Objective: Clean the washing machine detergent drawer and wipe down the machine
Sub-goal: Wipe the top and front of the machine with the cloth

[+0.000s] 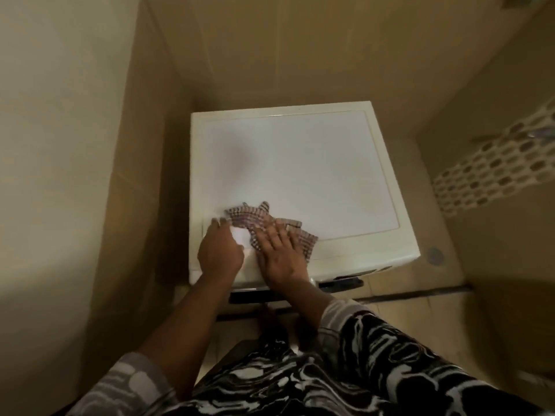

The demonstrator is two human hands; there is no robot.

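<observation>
Head view, looking steeply down: white washing machine [300,163] standing in a corner between beige tiled walls, with its flat top facing the camera. A checked cloth [249,219], crumpled and spread, lies on the front left part of the top, close to the front edge.

The right hand [279,250] presses flat on the right half of the cloth, palm down, its fingers [274,232] straight and spread apart on the fabric. The left hand [220,250] rests on the machine top just beside it, with its fingers [217,223] reaching the cloth's left edge. Blur hides whether they pinch the cloth or only touch it. A strip of bare white top shows between the two hands. Both forearms reach in from the bottom of the picture, the right one crossing the machine's dark front edge [339,284].

A band of mosaic tiles [495,169] crosses the wall on the right. A round floor drain [435,255] sits on the tiled floor just right of the machine. Black-and-white patterned clothing [360,370] fills the lower part of the view.
</observation>
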